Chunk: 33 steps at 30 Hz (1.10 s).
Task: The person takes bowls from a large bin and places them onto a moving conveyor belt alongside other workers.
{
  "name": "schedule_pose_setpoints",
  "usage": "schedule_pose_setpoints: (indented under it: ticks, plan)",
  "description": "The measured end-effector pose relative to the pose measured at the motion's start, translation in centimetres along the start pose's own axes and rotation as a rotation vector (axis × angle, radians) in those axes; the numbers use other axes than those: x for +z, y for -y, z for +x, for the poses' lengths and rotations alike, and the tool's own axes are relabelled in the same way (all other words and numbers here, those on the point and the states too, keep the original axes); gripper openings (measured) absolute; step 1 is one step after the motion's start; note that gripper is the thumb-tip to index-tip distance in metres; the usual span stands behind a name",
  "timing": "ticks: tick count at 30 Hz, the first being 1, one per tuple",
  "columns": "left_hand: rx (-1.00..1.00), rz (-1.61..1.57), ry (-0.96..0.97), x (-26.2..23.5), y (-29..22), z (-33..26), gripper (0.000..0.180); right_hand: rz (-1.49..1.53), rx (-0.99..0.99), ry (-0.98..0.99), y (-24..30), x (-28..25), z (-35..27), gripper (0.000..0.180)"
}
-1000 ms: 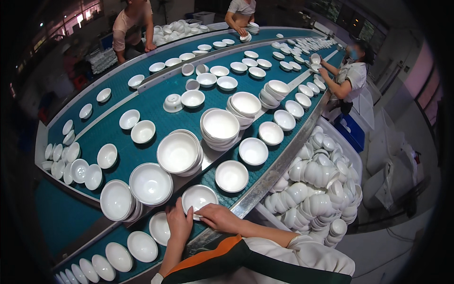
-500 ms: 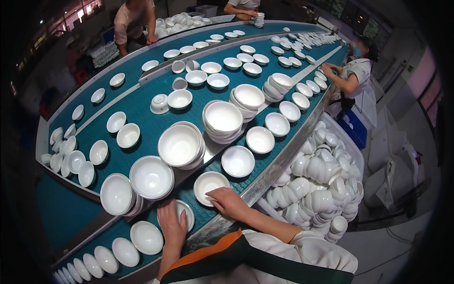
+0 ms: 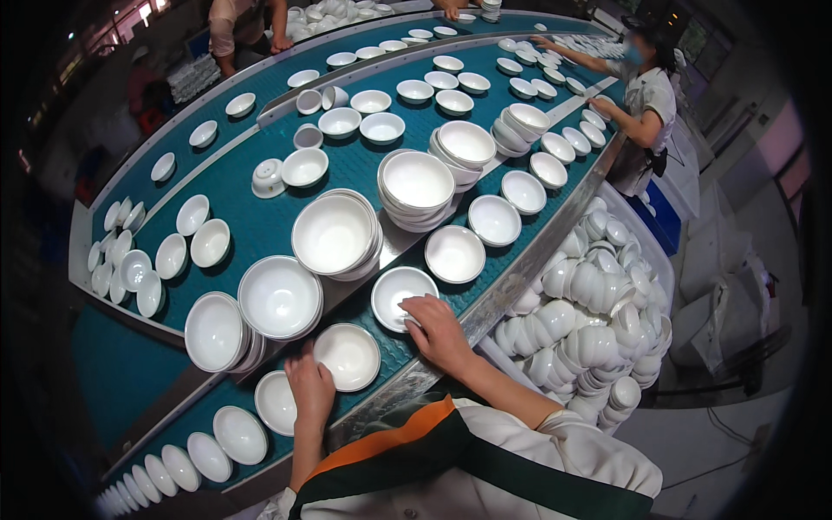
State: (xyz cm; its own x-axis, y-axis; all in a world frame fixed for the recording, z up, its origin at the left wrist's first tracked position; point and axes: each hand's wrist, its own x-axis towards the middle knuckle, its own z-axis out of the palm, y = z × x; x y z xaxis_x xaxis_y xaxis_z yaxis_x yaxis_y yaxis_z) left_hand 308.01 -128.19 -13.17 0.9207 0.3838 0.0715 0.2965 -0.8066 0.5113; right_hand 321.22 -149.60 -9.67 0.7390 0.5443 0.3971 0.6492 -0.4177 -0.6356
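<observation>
My left hand [image 3: 310, 388] lies over the near belt strip between two white bowls. Its fingers point away from me and the thumb rests by the rim of the upright bowl [image 3: 347, 357] on its right. To its left is another bowl [image 3: 276, 403], partly covered by the hand. My right hand [image 3: 440, 334] has its fingers bent over the near rim of a white bowl [image 3: 404, 296], fingertips inside. Beyond my hands stand stacks of bowls, such as the nearest wide stack [image 3: 279, 296] and the left stack [image 3: 215, 332].
Bowls lie scattered across the green belt [image 3: 260, 221], and a row of tilted bowls [image 3: 208, 457] runs to the lower left. A white bin [image 3: 485, 354] heaped with bowls stands to the right. A co-worker [image 3: 646, 113] reaches over the belt; others stand at the far side.
My left hand has come off the bowl to its left side. My right hand stays at its bowl. Loose bowls on the main belt shifted left, and the right-hand co-worker stretched an arm over the belt.
</observation>
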Motion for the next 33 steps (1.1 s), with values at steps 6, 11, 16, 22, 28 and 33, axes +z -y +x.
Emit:
schedule_pose_setpoints:
  ticks: [6,11,16,22,28,33]
  plan:
    - [0.147,-0.024,-0.167,-2.0,-2.8,0.2,0.045,-0.094,0.044,0.053,-1.0,0.5,0.3,0.037]
    - [0.127,-0.119,-0.081,0.2,-4.8,1.5,0.051,-0.022,-0.001,0.106,0.4,1.7,0.0,0.038]
    - [0.026,-0.012,-0.016,1.0,-3.0,2.2,0.051,-0.031,0.015,0.086,0.0,0.0,-0.1,0.037]
    - [0.039,0.125,-0.075,-0.8,-4.2,1.1,0.051,0.006,-0.065,0.201,-0.9,-0.4,-1.7,0.031]
    - [0.204,0.035,-0.088,-0.1,-10.4,3.2,0.044,0.256,-0.046,0.093,-1.1,-3.5,0.0,0.027]
    - [0.073,0.088,-0.015,1.6,-9.9,5.0,0.05,0.216,0.044,0.006,-3.6,-7.0,1.1,0.027]
